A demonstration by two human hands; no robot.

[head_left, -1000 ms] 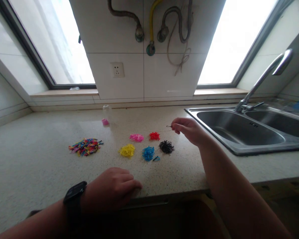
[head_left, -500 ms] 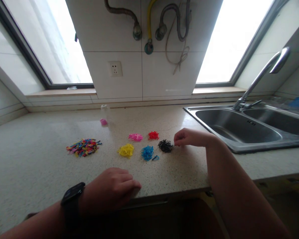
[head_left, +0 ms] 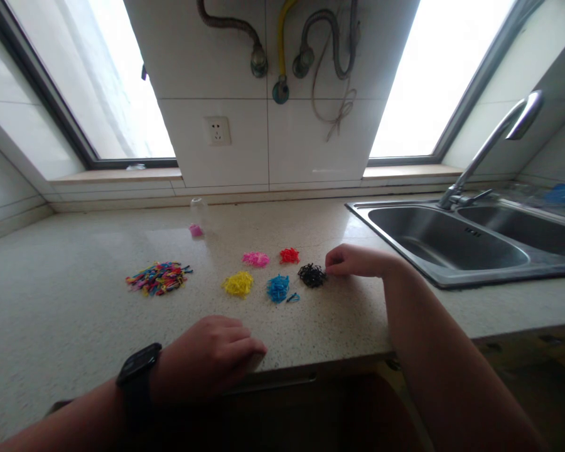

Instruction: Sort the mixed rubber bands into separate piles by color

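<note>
My right hand point(head_left: 353, 260) is at the right edge of a pile of black rubber bands point(head_left: 312, 275); its thumb and fingers are pinched together on a band there, mostly hidden by the fingertips. My left hand point(head_left: 219, 351), with a dark watch point(head_left: 139, 364) on its wrist, rests at the counter's front edge with its fingers curled in. Nothing shows in it. Nearby lie piles of blue bands point(head_left: 277, 288), yellow bands point(head_left: 238, 284), pink bands point(head_left: 256, 259) and red bands point(head_left: 289, 255). A small loose blue and dark piece point(head_left: 292, 298) lies beside the blue pile.
A mixed-colour pile of bands point(head_left: 159, 279) lies at the left. Behind it stands a clear container point(head_left: 198, 210) with a pink object point(head_left: 196, 230) at its base. A steel sink point(head_left: 447, 242) with a faucet point(head_left: 489, 144) is on the right of the speckled counter point(head_left: 75, 251).
My right hand has shifted slightly left, closer against the black pile. My left hand and the piles have stayed in place.
</note>
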